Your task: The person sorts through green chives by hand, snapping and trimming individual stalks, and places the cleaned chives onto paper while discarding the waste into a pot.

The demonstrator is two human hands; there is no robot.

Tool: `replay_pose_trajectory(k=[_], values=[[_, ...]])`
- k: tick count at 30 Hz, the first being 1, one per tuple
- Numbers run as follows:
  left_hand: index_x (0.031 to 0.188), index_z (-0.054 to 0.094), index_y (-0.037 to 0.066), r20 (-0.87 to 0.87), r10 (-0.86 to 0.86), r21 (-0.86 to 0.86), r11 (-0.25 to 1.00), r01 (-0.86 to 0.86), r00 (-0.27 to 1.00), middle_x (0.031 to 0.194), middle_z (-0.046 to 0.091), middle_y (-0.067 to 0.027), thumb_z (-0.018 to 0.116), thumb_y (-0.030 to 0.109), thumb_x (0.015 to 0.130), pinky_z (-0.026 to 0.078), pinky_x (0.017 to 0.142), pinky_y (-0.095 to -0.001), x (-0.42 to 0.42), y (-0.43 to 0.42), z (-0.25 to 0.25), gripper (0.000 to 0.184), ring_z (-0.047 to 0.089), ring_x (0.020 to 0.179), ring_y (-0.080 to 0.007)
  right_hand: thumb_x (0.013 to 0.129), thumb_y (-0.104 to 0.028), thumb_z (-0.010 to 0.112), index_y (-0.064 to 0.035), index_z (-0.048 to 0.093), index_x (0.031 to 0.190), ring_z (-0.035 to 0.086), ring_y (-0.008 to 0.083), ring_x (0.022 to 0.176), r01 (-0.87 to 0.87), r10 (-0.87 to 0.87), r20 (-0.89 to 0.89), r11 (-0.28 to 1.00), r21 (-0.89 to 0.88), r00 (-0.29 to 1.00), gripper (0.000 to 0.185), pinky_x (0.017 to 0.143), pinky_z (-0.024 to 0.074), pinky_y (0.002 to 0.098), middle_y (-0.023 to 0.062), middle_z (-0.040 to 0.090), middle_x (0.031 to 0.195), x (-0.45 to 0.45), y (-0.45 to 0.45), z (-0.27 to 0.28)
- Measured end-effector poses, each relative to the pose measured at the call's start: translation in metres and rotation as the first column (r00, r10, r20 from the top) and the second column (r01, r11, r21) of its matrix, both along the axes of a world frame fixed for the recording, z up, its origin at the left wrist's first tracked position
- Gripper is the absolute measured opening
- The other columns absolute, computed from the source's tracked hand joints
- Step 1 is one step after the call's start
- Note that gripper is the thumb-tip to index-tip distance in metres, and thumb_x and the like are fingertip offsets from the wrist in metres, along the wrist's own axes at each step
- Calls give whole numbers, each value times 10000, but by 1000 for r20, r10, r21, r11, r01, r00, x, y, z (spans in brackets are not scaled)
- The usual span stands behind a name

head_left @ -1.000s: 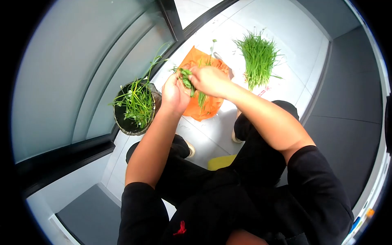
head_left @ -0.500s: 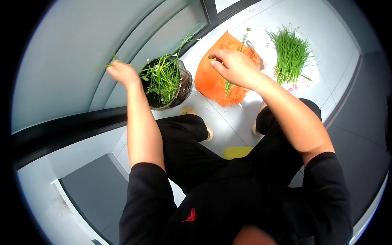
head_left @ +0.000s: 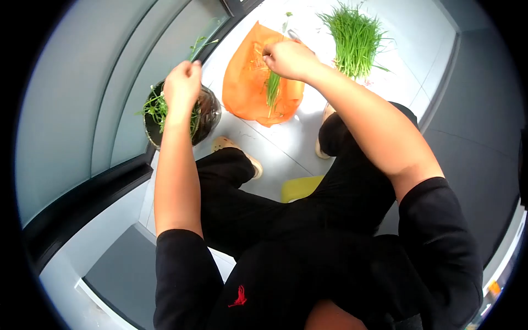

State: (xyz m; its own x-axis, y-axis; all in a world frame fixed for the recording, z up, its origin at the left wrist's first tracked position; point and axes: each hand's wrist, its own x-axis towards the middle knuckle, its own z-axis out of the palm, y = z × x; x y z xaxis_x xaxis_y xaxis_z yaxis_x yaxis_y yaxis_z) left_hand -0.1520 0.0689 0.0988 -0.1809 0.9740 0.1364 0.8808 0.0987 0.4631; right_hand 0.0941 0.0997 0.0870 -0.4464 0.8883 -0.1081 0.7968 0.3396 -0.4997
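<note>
My left hand (head_left: pixel 183 85) is over a dark, plastic-lined bin (head_left: pixel 209 113) that holds loose green stalks (head_left: pixel 157 110). Its fingers are curled closed, and whatever may be in them is hidden. My right hand (head_left: pixel 289 59) hovers above an orange bag (head_left: pixel 239 88) spread on the floor, fingers pinched together. Beneath that hand a few chives (head_left: pixel 272 91) show against the bag, with a budded tip (head_left: pixel 289 15) beyond it. Whether the right fingers grip a stalk, I cannot tell. A thick bundle of chives (head_left: pixel 355 47) lies right of the bag on a white sheet.
A ribbed glass panel (head_left: pixel 110 82) with a dark frame runs along the left, right behind the bin. My feet, in beige clogs (head_left: pixel 236 154), stand on pale floor tiles. Something yellow-green (head_left: pixel 300 188) is between my legs. A dark floor edge borders the right.
My left hand has come in from the glass side to over the bin; the green bits at its fingertips no longer show. My right hand stays over the orange bag. The view has shifted.
</note>
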Motion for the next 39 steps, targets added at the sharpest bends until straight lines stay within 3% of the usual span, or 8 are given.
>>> replay_pose_trajectory(k=[9,18,23,26,28,29,33,39], values=[[1130,491,59,401,-108,-522,789,324,910,881,607,-170,537,193,809,451,761,-380,69,-24,-183,350,591,855,-296,800,-222,458,-11,636,852,618,282,598,264,-237,117,852,-453,964,280,634,500,370,178,623,703,8,-34,-211],[978,585,-54,532,268,-683,697,219,803,883,639,-147,513,39,813,464,723,-284,80,-52,-308,203,601,803,-199,779,-251,560,-6,640,874,629,244,589,481,-572,204,388,-786,794,275,590,508,360,134,643,709,-44,-57,-283],[972,602,-10,418,221,-663,737,130,881,910,630,-167,484,104,764,445,779,-314,82,-68,-310,264,601,861,-253,759,-344,552,-47,656,895,605,292,914,617,-428,445,504,-605,786,343,754,491,350,178,628,913,-59,-62,-276],[985,600,-5,416,323,-726,680,97,850,929,623,-176,489,99,757,440,796,-319,87,-72,-292,274,594,884,-258,764,-366,546,-45,662,861,615,286,884,612,-451,414,586,-531,791,355,741,487,382,172,638,880,-47,-75,-318],[991,599,-6,404,326,-723,686,81,855,921,623,-168,482,96,753,444,770,-330,90,-76,-283,285,593,856,-256,769,-358,544,-36,652,854,637,277,727,438,-513,201,397,-806,835,350,617,494,387,165,648,807,-40,-76,-313],[970,598,-13,434,214,-693,700,173,875,896,627,-161,486,111,766,447,753,-339,91,-77,-277,264,595,832,-260,774,-294,581,-35,636,797,576,209,497,306,-625,68,282,-909,778,266,438,443,347,115,621,648,-34,-80,-321],[866,592,-24,423,41,-544,811,217,905,766,625,-124,517,165,815,454,657,-333,99,-76,-257,209,591,695,-206,754,-168,645,-59,598,677,407,87,377,181,-864,-52,163,-970,500,142,337,332,237,0,506,533,-12,-70,-255],[749,554,-9,757,129,-466,794,391,641,612,533,-34,514,149,856,405,515,-257,104,-56,-186,195,486,548,-92,791,-165,600,-76,572,685,410,57,399,-57,-840,-323,332,-942,436,141,366,337,191,-12,498,540,-1,-48,-167]])
